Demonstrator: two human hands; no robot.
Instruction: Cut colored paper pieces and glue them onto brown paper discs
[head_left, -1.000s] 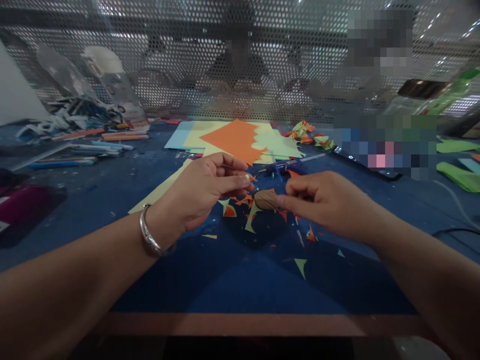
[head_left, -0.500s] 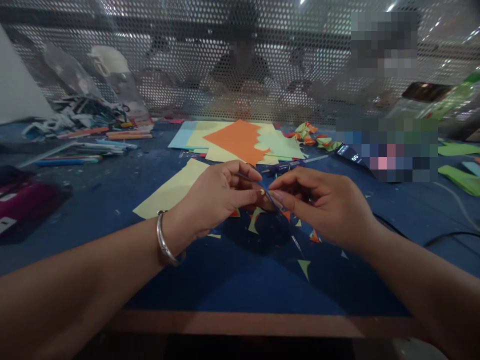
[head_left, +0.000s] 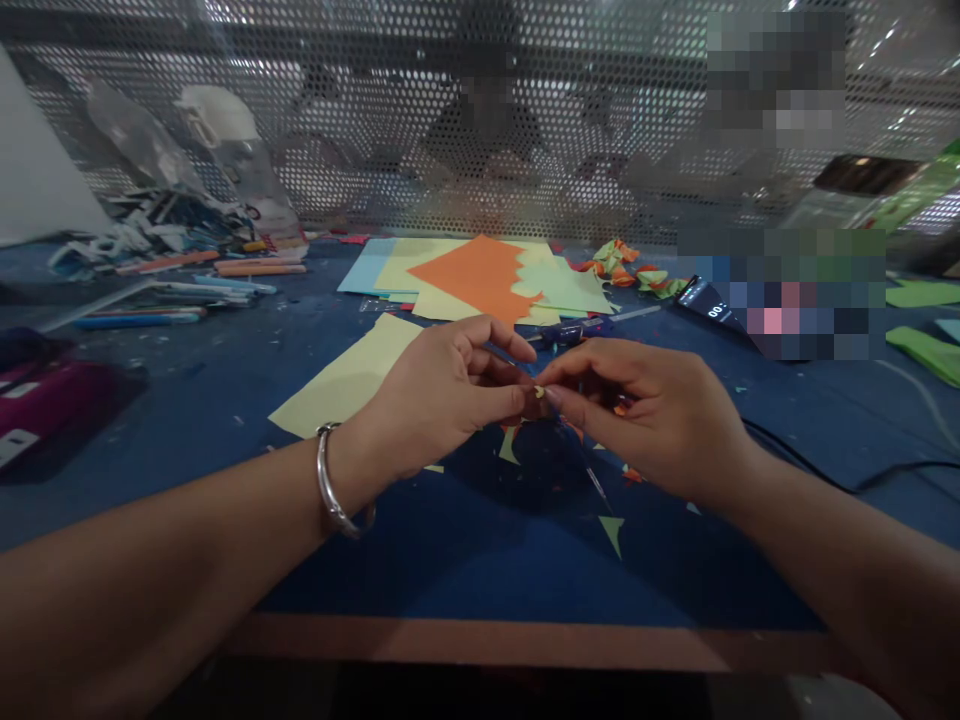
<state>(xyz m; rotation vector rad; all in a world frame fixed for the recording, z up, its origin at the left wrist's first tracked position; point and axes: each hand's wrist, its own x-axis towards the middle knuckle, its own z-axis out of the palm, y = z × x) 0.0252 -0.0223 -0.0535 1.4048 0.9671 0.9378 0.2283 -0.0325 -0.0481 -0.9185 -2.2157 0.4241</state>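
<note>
My left hand (head_left: 442,395), with a silver bangle on the wrist, and my right hand (head_left: 645,410) meet fingertip to fingertip above the blue table (head_left: 465,560). Both pinch a small piece (head_left: 537,398) between thumbs and forefingers; it is mostly hidden and too small to name. A thin dark stick runs between the left fingers. Under the hands lie small orange and green paper scraps (head_left: 611,530). A pale yellow sheet (head_left: 349,380) lies just left of my left hand.
Orange paper (head_left: 472,275) lies on green, yellow and blue sheets at the back. Pens and markers (head_left: 195,290) clutter the far left, a magenta object (head_left: 45,395) at the left edge. A black cable (head_left: 825,470) runs right. A perforated screen (head_left: 375,120) closes the back; people sit behind it.
My hands have come together: the right hand moved left and up from the brown oval piece to meet the left fingertips. The oval piece is now hidden under the fingers.
</note>
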